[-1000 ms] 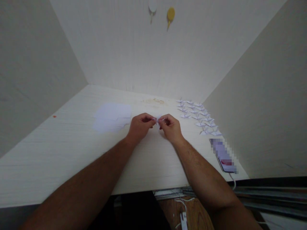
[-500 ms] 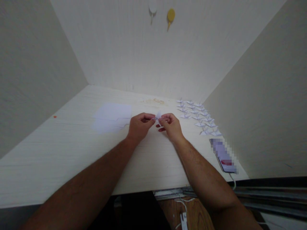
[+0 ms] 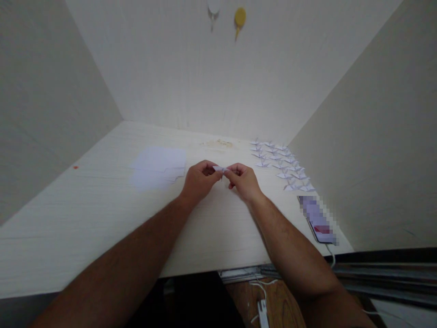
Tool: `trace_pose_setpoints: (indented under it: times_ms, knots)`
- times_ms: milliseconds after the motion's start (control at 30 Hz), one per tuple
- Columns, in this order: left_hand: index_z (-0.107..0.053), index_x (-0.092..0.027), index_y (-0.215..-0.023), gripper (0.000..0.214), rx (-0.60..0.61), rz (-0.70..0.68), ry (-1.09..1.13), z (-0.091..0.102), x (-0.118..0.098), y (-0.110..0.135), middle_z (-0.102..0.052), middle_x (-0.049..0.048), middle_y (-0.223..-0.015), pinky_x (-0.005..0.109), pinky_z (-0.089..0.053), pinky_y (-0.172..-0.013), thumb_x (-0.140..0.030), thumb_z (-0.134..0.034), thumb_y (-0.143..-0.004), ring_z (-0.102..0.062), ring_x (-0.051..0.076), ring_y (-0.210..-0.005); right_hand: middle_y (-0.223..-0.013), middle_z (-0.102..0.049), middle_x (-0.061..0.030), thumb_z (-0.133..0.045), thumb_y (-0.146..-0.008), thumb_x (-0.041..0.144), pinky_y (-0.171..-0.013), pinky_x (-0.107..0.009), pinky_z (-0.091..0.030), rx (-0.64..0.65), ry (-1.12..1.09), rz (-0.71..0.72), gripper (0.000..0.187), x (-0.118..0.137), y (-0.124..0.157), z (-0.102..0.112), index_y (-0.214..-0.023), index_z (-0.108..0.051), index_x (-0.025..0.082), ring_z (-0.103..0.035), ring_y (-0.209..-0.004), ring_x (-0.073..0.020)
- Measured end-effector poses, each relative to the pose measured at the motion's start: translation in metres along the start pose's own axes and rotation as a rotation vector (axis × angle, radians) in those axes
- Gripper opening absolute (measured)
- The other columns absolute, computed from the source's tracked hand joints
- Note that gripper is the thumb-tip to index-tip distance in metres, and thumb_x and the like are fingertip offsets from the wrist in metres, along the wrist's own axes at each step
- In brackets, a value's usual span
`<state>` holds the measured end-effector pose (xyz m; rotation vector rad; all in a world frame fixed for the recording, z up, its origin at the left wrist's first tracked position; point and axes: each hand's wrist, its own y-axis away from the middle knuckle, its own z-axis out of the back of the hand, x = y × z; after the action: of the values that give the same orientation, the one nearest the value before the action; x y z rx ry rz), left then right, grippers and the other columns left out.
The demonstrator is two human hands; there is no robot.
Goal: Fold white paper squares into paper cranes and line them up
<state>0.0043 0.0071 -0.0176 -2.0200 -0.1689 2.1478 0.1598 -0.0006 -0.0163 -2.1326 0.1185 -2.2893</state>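
Observation:
My left hand and my right hand meet over the middle of the pale wooden desk. Both pinch a small folded piece of white paper between thumb and fingertips, held just above the desk. The fingers of both hands are curled closed around it. Most of the paper is hidden by the fingers. A loose stack of white paper sheets lies flat just left of my left hand.
Several small folded paper cranes stand in rows at the back right. A phone on a cable lies near the right front edge. Walls close in on three sides. Two hooks hang on the back wall.
The paper piece has been turned and pressed flatter between the fingertips. Both hands stay in place; the view has shifted slightly.

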Motion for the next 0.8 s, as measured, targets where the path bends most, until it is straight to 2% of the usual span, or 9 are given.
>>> trace_pose_setpoints:
  times_ms: [133,267,467,800]
  knots:
    - [-0.067,-0.016,-0.069,0.017,0.003,0.073,0.044,-0.0006,-0.0032,0.0009,-0.069,0.0032,-0.065,0.028,-0.050,-0.062,-0.029,-0.078,-0.068,-0.063,0.015,-0.061,-0.055,-0.058,0.0056,-0.075,-0.069,0.042,-0.037,-0.020,-0.040,0.001,0.068,0.006,0.028,0.0013,0.0023,-0.0009,-0.072,-0.063,0.018,-0.047,-0.039,-0.0061]
    - [-0.063,-0.015,-0.064,0.020,-0.012,0.196,0.251,-0.0018,-0.0032,-0.0003,-0.068,0.0037,-0.064,0.032,-0.054,-0.065,-0.027,-0.080,-0.063,-0.064,0.015,-0.060,-0.051,-0.053,0.0069,-0.073,-0.071,0.041,-0.036,-0.019,-0.035,0.049,0.081,-0.001,0.026,0.0012,0.0020,0.0020,-0.069,-0.061,0.018,-0.047,-0.038,-0.0063]
    - [-0.058,-0.015,-0.060,0.023,0.042,0.340,0.584,0.0002,-0.0035,-0.0024,-0.068,0.0036,-0.063,0.028,-0.052,-0.060,-0.022,-0.080,-0.058,-0.065,0.015,-0.059,-0.047,-0.051,0.0079,-0.078,-0.066,0.043,-0.039,-0.021,-0.041,0.160,-0.160,-0.051,0.031,0.0014,-0.0002,0.0052,-0.068,-0.061,0.018,-0.045,-0.039,-0.0063]
    - [-0.064,-0.012,-0.066,0.006,0.099,0.468,0.875,0.0008,-0.0027,-0.0001,-0.069,0.0047,-0.070,0.026,-0.056,-0.064,-0.011,-0.069,-0.067,-0.065,0.014,-0.063,-0.048,-0.048,0.0081,-0.084,-0.064,0.039,-0.042,-0.019,-0.045,0.237,-0.444,-0.138,0.032,0.0030,0.0037,0.0017,-0.069,-0.061,0.018,-0.041,-0.043,-0.0055]
